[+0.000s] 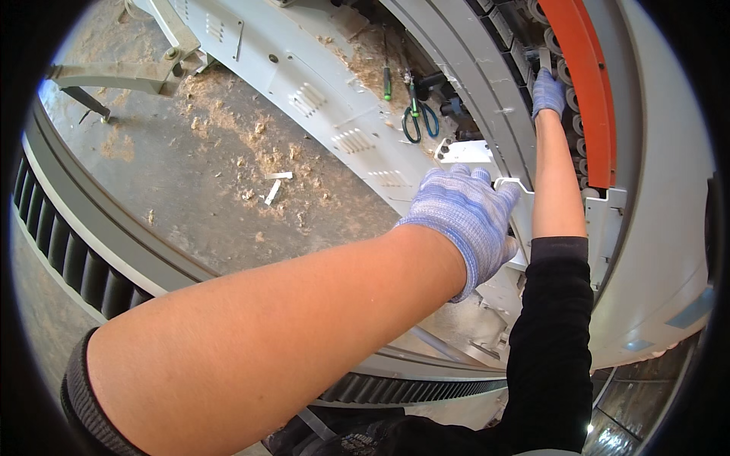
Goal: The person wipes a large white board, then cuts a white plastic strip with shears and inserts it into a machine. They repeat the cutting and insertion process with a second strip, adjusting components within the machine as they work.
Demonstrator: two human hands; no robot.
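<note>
My left hand [465,219], in a blue-and-white knitted glove, lies palm down at the white metal bracket [514,184] on the machine's frame. Its fingers are stretched out and somewhat apart. Further off, my right hand [548,94] in a matching glove reaches into a channel beside a row of metal rollers [572,99]. A short, flat, pale strip [544,58] sticks out from its closed fingers; what kind of tool or part it is does not show. Next to that hand, a curved orange-red guard [595,91] runs along the rollers.
Scissors with dark handles [420,118] and a green-handled screwdriver [387,83] rest on a dusty ledge left of the channel. Shavings and pale scraps [274,190] litter the grey floor. A black ribbed belt [76,254] curves along the left, and a white panel [646,228] bulges at right.
</note>
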